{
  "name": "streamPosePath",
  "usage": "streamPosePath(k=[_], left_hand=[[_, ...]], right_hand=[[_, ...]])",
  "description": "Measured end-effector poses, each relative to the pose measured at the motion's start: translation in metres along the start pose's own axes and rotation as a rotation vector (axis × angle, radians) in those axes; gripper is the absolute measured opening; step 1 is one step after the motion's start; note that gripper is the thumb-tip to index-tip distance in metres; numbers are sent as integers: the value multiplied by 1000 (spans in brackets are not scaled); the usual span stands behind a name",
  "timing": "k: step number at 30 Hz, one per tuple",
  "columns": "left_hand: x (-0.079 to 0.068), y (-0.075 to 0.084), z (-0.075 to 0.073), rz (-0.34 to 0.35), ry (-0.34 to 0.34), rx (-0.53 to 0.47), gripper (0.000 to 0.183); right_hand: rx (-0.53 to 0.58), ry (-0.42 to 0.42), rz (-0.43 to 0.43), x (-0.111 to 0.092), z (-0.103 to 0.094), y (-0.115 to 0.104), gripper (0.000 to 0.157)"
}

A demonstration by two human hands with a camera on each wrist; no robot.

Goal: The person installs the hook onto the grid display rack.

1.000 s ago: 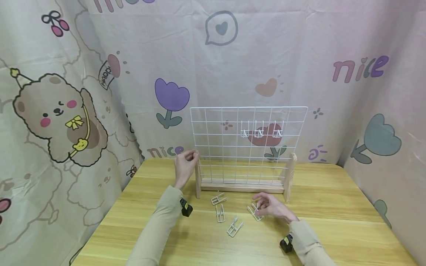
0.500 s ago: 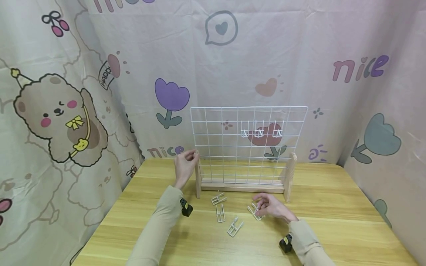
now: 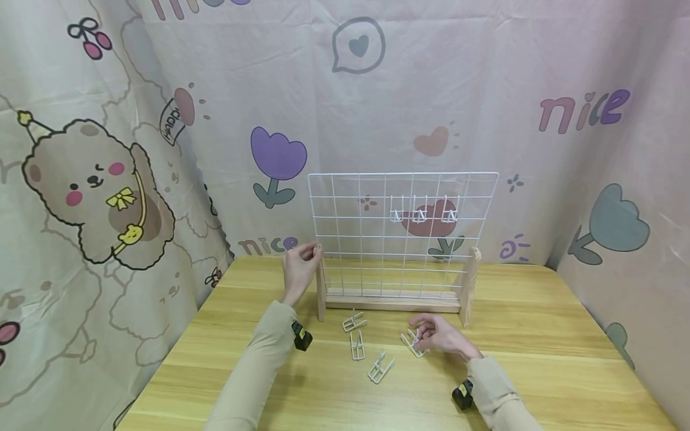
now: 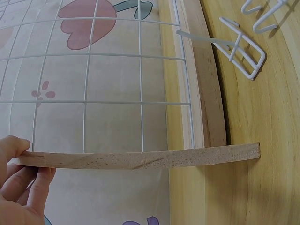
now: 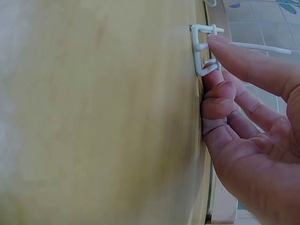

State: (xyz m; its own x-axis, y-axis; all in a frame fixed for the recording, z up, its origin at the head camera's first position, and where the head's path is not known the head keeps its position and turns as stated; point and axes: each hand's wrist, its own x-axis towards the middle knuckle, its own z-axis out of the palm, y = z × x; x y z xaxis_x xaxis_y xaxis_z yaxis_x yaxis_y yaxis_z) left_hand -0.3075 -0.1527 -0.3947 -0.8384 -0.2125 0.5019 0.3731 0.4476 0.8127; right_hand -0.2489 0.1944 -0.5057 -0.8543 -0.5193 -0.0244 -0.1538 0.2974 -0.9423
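A white wire grid panel (image 3: 360,218) stands upright in a wooden stand. My left hand (image 3: 299,269) pinches the top of the stand's left wooden post (image 4: 140,159), thumb on one face and fingers on the other. In front of the stand, my right hand (image 3: 443,335) is low over the table at a white wire hook (image 3: 411,345). The right wrist view shows thumb and index finger pinching this double-pronged hook (image 5: 197,51), whose frame is close to the tabletop. Part of it is hidden behind the thumb.
Several matching hooks lie on the wooden table (image 3: 539,359), one (image 3: 380,368) nearest the front. Three hooks (image 3: 419,216) hang on the grid's upper right. The stand's right post (image 3: 470,287) rises behind my right hand. A printed curtain (image 3: 356,120) encloses the back and sides.
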Motion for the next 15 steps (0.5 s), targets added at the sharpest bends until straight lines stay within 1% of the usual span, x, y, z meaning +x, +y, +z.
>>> streamPosePath(k=[15], left_hand=[[0, -1, 0, 11, 0, -1, 31]], right_hand=[[22, -4, 12, 0, 0, 0, 51]])
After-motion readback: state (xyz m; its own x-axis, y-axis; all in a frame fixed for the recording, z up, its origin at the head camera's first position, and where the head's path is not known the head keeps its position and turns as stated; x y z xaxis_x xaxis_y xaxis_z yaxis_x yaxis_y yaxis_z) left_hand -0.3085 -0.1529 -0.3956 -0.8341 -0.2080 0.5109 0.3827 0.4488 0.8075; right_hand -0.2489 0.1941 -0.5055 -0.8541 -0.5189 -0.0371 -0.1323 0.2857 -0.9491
